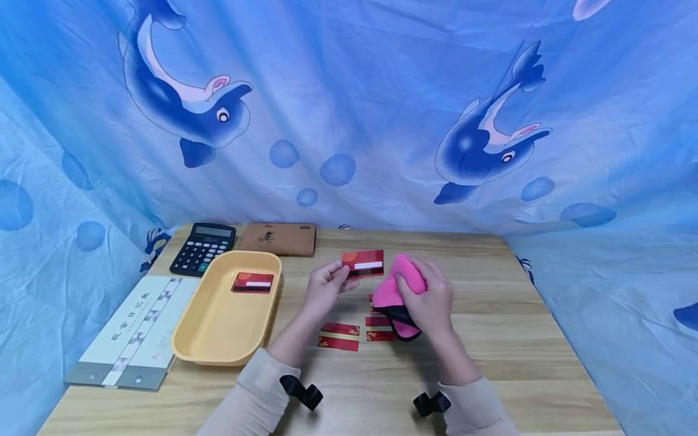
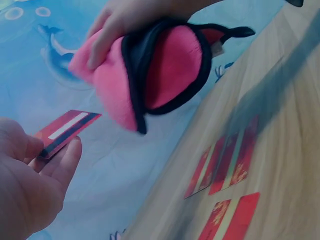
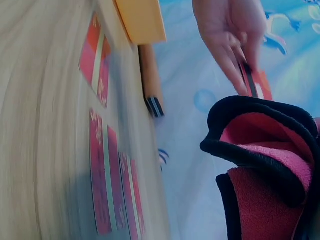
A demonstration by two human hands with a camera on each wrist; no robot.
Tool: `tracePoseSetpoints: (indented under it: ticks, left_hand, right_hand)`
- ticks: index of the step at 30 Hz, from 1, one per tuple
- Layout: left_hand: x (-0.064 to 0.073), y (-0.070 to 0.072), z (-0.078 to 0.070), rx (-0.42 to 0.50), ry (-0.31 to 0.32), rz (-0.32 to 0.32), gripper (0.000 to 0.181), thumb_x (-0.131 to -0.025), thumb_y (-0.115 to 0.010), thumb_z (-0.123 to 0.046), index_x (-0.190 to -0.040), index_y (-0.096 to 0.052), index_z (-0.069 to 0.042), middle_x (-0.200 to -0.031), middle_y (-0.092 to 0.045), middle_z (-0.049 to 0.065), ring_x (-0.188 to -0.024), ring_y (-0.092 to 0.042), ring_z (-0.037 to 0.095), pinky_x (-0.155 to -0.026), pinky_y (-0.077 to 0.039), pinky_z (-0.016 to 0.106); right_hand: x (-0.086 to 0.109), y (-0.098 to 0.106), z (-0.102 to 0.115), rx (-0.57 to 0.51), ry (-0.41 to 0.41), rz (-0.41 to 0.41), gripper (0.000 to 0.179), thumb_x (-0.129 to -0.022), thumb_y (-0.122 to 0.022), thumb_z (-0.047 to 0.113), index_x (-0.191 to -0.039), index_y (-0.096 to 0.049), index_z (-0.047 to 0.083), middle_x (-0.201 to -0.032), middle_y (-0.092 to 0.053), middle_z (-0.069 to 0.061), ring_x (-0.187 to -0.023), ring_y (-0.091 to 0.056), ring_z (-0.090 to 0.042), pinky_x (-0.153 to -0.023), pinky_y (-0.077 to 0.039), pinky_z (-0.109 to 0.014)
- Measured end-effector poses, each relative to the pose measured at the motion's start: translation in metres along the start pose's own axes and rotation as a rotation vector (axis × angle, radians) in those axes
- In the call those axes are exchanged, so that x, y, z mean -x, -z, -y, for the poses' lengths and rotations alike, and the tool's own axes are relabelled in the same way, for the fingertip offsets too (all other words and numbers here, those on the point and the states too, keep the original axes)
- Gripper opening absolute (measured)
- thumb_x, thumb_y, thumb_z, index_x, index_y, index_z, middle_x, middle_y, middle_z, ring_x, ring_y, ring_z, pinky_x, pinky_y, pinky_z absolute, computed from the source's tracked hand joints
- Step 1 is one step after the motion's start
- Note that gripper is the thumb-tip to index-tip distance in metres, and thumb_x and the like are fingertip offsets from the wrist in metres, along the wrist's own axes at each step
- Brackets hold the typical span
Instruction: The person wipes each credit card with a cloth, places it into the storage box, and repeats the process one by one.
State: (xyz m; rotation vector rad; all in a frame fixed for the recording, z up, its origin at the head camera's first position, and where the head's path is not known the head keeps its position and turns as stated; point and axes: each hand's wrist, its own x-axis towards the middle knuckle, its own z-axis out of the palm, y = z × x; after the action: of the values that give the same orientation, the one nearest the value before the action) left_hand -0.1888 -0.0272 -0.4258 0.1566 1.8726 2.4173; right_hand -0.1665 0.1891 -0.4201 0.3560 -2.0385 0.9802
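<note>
My left hand (image 1: 320, 292) pinches a red card (image 1: 360, 257) by its left edge, above the table; the card's face has a white strip and a dark stripe. To its right, my right hand (image 1: 434, 301) grips a bunched pink cloth (image 1: 388, 292) with black edging. In the left wrist view the cloth (image 2: 112, 97) hangs in folds close to the card (image 2: 60, 126), with a gap between them. Below the hands, red cards with a pale band (image 1: 339, 344) lie on the table, one partly hidden behind the cloth.
A yellow tray (image 1: 188, 357) stands on the left, with another red card (image 1: 252, 278) inside. Beside it lie a white and grey binder (image 1: 131, 327), a black calculator (image 1: 203, 248) and a brown wallet (image 1: 283, 239). A blue dolphin-print curtain (image 1: 349, 109) surrounds the wooden table (image 1: 507, 339).
</note>
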Motion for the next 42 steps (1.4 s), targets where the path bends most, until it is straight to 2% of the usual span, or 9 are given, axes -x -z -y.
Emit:
tracePoseSetpoints:
  ticks: [8, 13, 16, 19, 22, 25, 28, 33, 42]
  left_hand:
    - [0.003, -0.012, 0.007, -0.023, -0.03, 0.171, 0.034, -0.107, -0.047, -0.003, -0.135, -0.054, 0.013, -0.129, -0.061, 0.032, -0.113, -0.067, 0.036, -0.099, -0.054, 0.04]
    - [0.002, -0.015, 0.011, -0.104, -0.084, 0.206, 0.037, -0.11, -0.041, -0.014, -0.136, -0.058, 0.008, -0.129, -0.065, 0.021, -0.117, -0.064, 0.025, -0.104, -0.05, 0.034]
    - [0.004, -0.017, 0.013, -0.115, -0.087, 0.195, 0.043, -0.11, -0.033, -0.023, -0.112, -0.067, 0.003, -0.1, -0.068, 0.01, -0.089, -0.062, 0.014, -0.083, -0.052, 0.024]
    - [0.006, -0.017, 0.015, -0.096, -0.084, 0.183, 0.043, -0.11, -0.032, -0.027, -0.092, -0.062, -0.001, -0.08, -0.055, 0.004, -0.072, -0.052, 0.012, -0.067, -0.047, 0.022]
    - [0.006, -0.016, 0.015, -0.077, -0.078, 0.16, 0.039, -0.111, -0.039, -0.024, -0.113, -0.067, 0.003, -0.096, -0.068, 0.007, -0.082, -0.062, 0.012, -0.075, -0.055, 0.022]
    - [0.005, -0.013, 0.015, -0.084, -0.071, 0.12, 0.037, -0.109, -0.046, -0.018, -0.137, -0.059, 0.003, -0.12, -0.07, 0.015, -0.102, -0.066, 0.017, -0.09, -0.056, 0.026]
    - [0.003, -0.01, 0.014, -0.105, -0.061, 0.076, 0.036, -0.108, -0.048, -0.016, -0.136, -0.058, 0.005, -0.123, -0.067, 0.023, -0.108, -0.065, 0.026, -0.094, -0.054, 0.029]
    - [0.003, -0.008, 0.01, -0.099, -0.048, 0.024, 0.035, -0.107, -0.05, -0.016, -0.133, -0.06, 0.005, -0.119, -0.069, 0.021, -0.106, -0.063, 0.034, -0.093, -0.053, 0.029]
    - [0.007, -0.015, 0.012, 0.004, -0.081, 0.233, 0.046, -0.111, -0.035, -0.024, -0.144, -0.049, 0.005, -0.144, -0.055, 0.021, -0.135, -0.05, 0.031, -0.115, -0.039, 0.038]
  right_hand:
    - [0.002, -0.021, 0.016, 0.137, 0.057, 0.045, 0.037, -0.079, -0.083, 0.015, -0.114, -0.076, 0.005, -0.102, -0.072, -0.012, -0.074, -0.069, -0.027, -0.053, -0.056, -0.041]
    - [0.004, -0.033, 0.033, 0.13, 0.084, 0.113, 0.036, -0.079, -0.082, 0.015, -0.114, -0.075, 0.005, -0.104, -0.072, -0.011, -0.076, -0.07, -0.028, -0.057, -0.058, -0.04]
    - [0.005, -0.039, 0.042, 0.078, 0.097, 0.158, 0.037, -0.081, -0.081, 0.014, -0.116, -0.075, 0.005, -0.107, -0.072, -0.011, -0.082, -0.071, -0.028, -0.061, -0.06, -0.041]
    - [0.005, -0.042, 0.045, 0.069, 0.105, 0.158, 0.035, -0.08, -0.081, 0.012, -0.115, -0.075, 0.005, -0.107, -0.072, -0.012, -0.083, -0.071, -0.028, -0.062, -0.06, -0.041]
    - [0.003, -0.04, 0.043, 0.111, 0.103, 0.128, 0.033, -0.08, -0.081, 0.012, -0.112, -0.076, 0.006, -0.104, -0.072, -0.01, -0.076, -0.071, -0.027, -0.057, -0.059, -0.04]
    - [0.001, -0.036, 0.036, 0.142, 0.087, 0.104, 0.032, -0.081, -0.081, 0.015, -0.111, -0.077, 0.006, -0.102, -0.072, -0.01, -0.071, -0.069, -0.026, -0.053, -0.056, -0.039]
    - [-0.001, -0.03, 0.027, 0.166, 0.051, 0.089, 0.034, -0.081, -0.082, 0.015, -0.113, -0.076, 0.006, -0.101, -0.072, -0.01, -0.069, -0.066, -0.025, -0.051, -0.053, -0.037]
    - [-0.002, -0.024, 0.017, 0.215, 0.038, 0.062, 0.037, -0.079, -0.084, 0.014, -0.115, -0.076, 0.006, -0.102, -0.072, -0.011, -0.072, -0.067, -0.027, -0.053, -0.054, -0.04]
    - [0.003, -0.036, 0.036, 0.142, 0.193, 0.12, 0.036, -0.079, -0.083, 0.013, -0.113, -0.076, 0.005, -0.104, -0.074, -0.014, -0.079, -0.072, -0.03, -0.061, -0.061, -0.043]
